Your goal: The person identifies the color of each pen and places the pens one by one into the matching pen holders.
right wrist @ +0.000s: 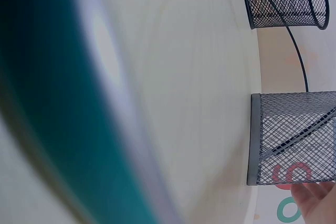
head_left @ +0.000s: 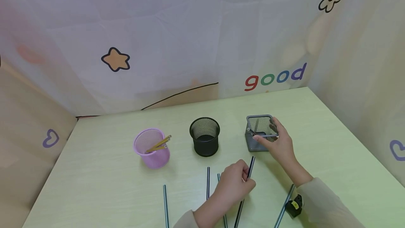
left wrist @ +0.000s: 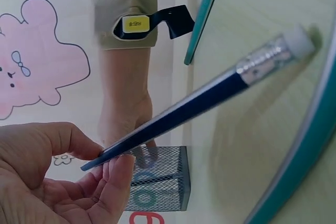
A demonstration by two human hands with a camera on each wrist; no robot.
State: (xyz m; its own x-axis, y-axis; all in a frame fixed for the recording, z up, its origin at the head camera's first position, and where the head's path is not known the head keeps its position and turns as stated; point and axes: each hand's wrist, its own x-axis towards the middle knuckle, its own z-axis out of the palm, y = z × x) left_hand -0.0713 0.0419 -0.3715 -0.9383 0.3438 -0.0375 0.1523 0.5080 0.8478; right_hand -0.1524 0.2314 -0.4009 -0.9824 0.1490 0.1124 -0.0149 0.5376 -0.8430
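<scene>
My left hand (head_left: 233,182) pinches a dark blue pencil (left wrist: 178,114) between thumb and fingertips. The white eraser end of this pencil points away from the hand in the left wrist view. My right hand (head_left: 282,147) grips a grey square mesh pen holder (head_left: 257,146) at its right side, with the thumb at the front rim. Inside that holder leans a dark pencil (right wrist: 302,132). Beside the left hand a dark pencil (head_left: 208,182) lies on the table, and a teal pencil (head_left: 218,177) is partly hidden by the hand.
A round black mesh pen holder (head_left: 206,147) stands in the middle. Left of it is a purple cup (head_left: 155,161) with yellow pencils (head_left: 158,145) in it. Another teal pencil (head_left: 166,205) lies front left, and one more teal pencil (head_left: 284,205) near the right sleeve (head_left: 326,203).
</scene>
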